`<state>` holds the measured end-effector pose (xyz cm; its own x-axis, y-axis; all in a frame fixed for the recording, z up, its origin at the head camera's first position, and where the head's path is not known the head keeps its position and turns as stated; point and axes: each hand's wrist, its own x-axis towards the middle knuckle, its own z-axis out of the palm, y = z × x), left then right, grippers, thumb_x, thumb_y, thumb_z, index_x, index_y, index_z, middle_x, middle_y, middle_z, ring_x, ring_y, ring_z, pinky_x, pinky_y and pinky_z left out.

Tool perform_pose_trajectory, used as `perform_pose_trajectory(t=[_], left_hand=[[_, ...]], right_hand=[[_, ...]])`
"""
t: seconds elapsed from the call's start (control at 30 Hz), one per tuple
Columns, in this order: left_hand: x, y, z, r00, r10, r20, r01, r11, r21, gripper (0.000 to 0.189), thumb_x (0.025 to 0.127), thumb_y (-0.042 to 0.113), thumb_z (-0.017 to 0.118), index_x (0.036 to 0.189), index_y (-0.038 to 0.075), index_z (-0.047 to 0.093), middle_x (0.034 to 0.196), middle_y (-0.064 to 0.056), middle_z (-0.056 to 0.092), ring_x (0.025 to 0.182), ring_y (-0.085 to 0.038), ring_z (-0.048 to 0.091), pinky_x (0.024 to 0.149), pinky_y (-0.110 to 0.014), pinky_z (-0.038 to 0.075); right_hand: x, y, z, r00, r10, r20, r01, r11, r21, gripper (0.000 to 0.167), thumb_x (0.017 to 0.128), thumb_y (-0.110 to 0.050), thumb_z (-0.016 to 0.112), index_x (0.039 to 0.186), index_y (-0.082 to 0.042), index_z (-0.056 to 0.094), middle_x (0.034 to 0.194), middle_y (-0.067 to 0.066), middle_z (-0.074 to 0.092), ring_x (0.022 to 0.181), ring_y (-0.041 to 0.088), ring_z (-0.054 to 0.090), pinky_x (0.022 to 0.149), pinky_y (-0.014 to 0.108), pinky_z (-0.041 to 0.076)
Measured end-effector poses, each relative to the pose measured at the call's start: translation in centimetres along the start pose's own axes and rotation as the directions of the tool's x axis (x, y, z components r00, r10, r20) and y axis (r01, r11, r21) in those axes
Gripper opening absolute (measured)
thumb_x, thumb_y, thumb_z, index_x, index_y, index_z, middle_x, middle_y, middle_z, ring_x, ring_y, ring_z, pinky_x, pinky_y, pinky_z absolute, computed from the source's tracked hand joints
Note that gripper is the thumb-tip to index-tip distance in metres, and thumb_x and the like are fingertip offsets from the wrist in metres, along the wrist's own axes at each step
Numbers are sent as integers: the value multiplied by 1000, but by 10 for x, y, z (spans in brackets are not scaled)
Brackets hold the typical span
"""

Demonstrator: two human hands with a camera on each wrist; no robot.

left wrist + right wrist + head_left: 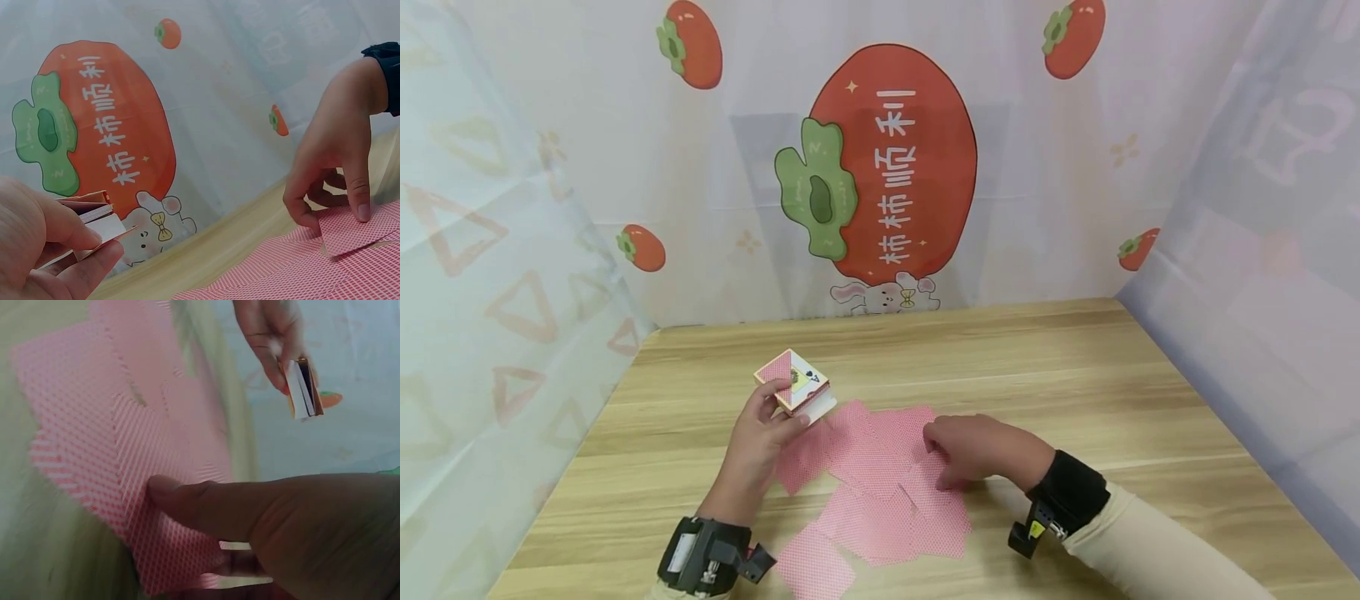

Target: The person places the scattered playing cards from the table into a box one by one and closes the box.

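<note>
My left hand [758,442] holds a playing card box [808,377] up over the far left part of the table, fingers and thumb on its sides. An ace is printed on its face. In the left wrist view the box [105,226] has its flap open, with white edges showing inside. Red-and-white patterned playing cards [868,454] lie face down in an overlapping spread. At the right side of the spread, my right hand [981,450] pinches a playing card [351,232] between thumb and fingers, its near corner raised over the others.
The cards lie on a wood-grain table [1037,367]. One card [815,565] sits at the near left edge of the spread. Behind the table hangs a white cloth [1045,200] with persimmon prints, and more cloth closes off both sides.
</note>
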<state>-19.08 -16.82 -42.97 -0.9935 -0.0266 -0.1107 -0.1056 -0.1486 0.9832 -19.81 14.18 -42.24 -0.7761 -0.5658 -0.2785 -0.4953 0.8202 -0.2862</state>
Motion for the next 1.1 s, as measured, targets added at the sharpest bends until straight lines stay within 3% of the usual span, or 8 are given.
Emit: perform_pose_trajectory(t=[0.13,0.3,0.43,0.53,0.7,0.8,0.93,1.1], left_hand=[[-1,-2,-1,1000,4,-11,-4,1000,-13,64,89,-20,56,143,9,37,148,-16,37,125,-26,50,87,-24,56],[-1,-4,-1,1000,8,-11,-8,1000,-19,65,87,-20,57,142,9,38,146,-16,39,119,-22,54,85,-23,56],[-1,-4,-1,1000,11,-11,-11,1000,-7,64,87,-20,58,142,9,38,144,-16,40,118,-21,54,84,-23,56],[-1,-4,-1,1000,12,-13,-12,1000,2,64,88,-19,57,142,9,38,145,-16,40,121,-23,53,85,-23,56],[-1,-4,-1,1000,21,-12,-21,1000,5,64,87,-19,57,142,7,38,147,-18,38,126,-27,50,86,-23,56],[-2,-4,0,1000,18,-13,-18,1000,2,64,87,-20,58,142,7,38,147,-17,39,125,-26,51,85,-23,56],[-3,-3,1,1000,8,-15,-8,1000,3,65,88,-19,58,142,8,38,145,-15,40,121,-22,54,86,-23,56],[-5,-4,1,1000,5,-11,-5,1000,1,64,87,-19,59,142,8,38,146,-16,40,122,-24,53,85,-23,56]], right_hand=[[-4,7,3,999,-40,-18,41,999,27,36,80,-32,84,103,-21,60,87,-10,50,75,10,48,65,29,43],[-6,16,7,985,-170,-28,172,979,108,34,86,-24,80,116,-23,65,99,-10,56,84,8,51,74,25,47],[-8,19,7,970,-242,-22,242,957,161,27,89,-17,77,113,-20,65,100,-11,56,86,6,51,76,22,47],[-10,19,6,967,-254,-11,251,947,200,30,91,-12,73,119,-21,63,97,-10,56,84,6,50,74,21,47],[-15,19,8,972,-232,34,222,957,186,42,97,-15,67,137,-24,60,100,-11,51,88,7,48,75,22,45],[-19,21,10,976,-199,85,179,963,200,50,94,-27,73,141,-25,57,102,-11,48,92,7,46,78,23,44],[-23,22,11,976,-185,115,161,968,194,69,81,-36,85,142,-23,56,108,-12,46,99,4,44,85,22,45],[-27,17,11,978,-200,60,200,980,14,69,77,-38,86,138,-22,58,114,-11,54,104,7,46,90,29,47]])
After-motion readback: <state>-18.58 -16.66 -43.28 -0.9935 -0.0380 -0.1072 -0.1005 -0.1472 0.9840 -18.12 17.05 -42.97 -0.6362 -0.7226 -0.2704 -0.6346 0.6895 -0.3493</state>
